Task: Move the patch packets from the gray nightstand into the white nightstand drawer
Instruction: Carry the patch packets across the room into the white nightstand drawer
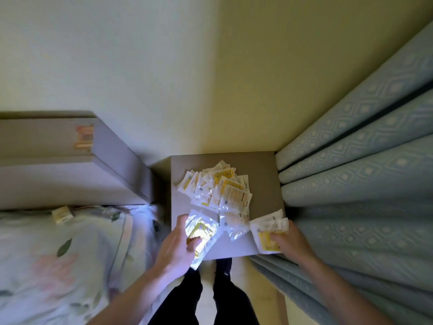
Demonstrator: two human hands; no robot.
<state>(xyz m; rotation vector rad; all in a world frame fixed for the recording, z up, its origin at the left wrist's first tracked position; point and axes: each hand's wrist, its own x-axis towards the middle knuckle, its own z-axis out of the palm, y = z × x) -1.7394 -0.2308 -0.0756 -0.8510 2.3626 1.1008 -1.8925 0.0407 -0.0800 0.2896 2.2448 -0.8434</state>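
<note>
A heap of white and yellow patch packets (218, 191) lies on top of the gray nightstand (260, 174), spread from its back to its middle. My left hand (178, 245) grips a small bundle of shiny packets (202, 231) over the nightstand's front left corner. At the front right corner my right hand (290, 240) pinches another few packets (269, 233) with yellow print. The white nightstand and its drawer are not in view.
A gray padded headboard (70, 165) and a bed with floral bedding (58, 254) lie to the left. Light blue patterned curtains (363, 172) hang close against the nightstand's right side. My legs in dark trousers (210, 292) stand before the nightstand.
</note>
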